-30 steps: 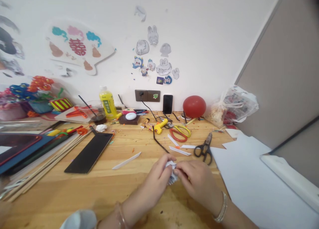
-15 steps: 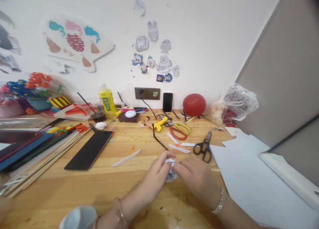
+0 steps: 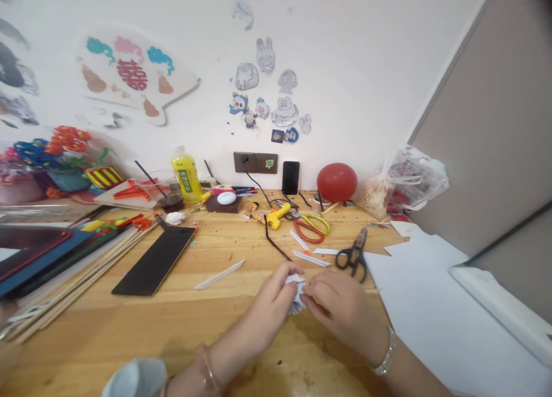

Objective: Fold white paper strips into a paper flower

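Over the front middle of the wooden table, my left hand (image 3: 276,296) is closed around a small piece of folded white paper (image 3: 296,293), thumb on its near side. The paper's lower edge looks pleated. My right hand (image 3: 338,305) is closed too, its thumb and fingertips pinching the right side of the same paper. Fingers cover much of the paper. Just beyond my hands lie cut white paper strips (image 3: 311,258) and a bent black stick (image 3: 276,244). Black-handled scissors (image 3: 353,259) rest beyond my right hand.
White sheets (image 3: 422,287) cover the table's right side. A black tablet-like slab (image 3: 154,262) and wooden sticks (image 3: 86,273) lie left. Toward the wall are a yellow glue gun (image 3: 278,215), red-and-yellow scissors (image 3: 313,227), a yellow drink bottle (image 3: 186,175), a phone (image 3: 290,178) and a red balloon (image 3: 337,182).
My right hand has shifted slightly right and its fingers have changed their grip at the paper's edge. My left hand keeps the paper in nearly the same place.
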Demonstrator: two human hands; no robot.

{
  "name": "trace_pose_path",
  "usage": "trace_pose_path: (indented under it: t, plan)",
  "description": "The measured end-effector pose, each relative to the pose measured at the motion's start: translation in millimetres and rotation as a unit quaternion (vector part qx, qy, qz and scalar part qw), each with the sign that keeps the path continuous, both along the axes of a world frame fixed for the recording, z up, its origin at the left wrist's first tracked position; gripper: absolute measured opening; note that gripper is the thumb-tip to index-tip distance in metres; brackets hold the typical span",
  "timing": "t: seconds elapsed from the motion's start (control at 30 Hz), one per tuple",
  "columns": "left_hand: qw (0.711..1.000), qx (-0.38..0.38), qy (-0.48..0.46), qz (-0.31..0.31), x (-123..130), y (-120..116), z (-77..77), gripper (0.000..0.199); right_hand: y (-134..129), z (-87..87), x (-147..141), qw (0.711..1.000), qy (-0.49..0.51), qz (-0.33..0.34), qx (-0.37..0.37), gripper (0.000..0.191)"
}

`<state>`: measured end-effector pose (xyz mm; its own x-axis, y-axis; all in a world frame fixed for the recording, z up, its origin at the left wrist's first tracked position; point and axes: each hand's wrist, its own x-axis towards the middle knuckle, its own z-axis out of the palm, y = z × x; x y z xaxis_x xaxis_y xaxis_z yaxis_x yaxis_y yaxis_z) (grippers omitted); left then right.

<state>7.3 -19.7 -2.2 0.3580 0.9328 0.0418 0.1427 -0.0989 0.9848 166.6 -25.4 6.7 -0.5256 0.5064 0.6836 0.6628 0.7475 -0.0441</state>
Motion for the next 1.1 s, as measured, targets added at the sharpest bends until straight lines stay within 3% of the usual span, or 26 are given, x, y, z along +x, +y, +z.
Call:
trace_pose_path:
  t: [0.23, 0.43, 0.83, 1.1]
  plan:
    - [1.000, 0.008, -0.001, 0.004, -0.7, -1.3, 6.3, 0.020, -2.1, 0.0, -2.1, 0.997, -0.031, -0.016, 0.066, 0.032]
    - [1.000, -0.002, -0.010, 0.013, -0.2, -1.4, 3.0, 0.021, -2.8, -2.1, 1.6, 0.992, -0.078, -0.007, 0.103, 0.028]
    - [1.000, -0.004, -0.024, 0.011, 0.3, -2.1, 5.3, 0.021, -3.6, 4.5, 4.5, 0.989, -0.090, 0.008, 0.118, 0.026]
    - [1.000, 0.013, -0.009, -0.004, 0.5, -1.6, 4.3, 0.019, -3.0, 3.5, 3.3, 0.996, -0.068, 0.003, 0.066, 0.031]
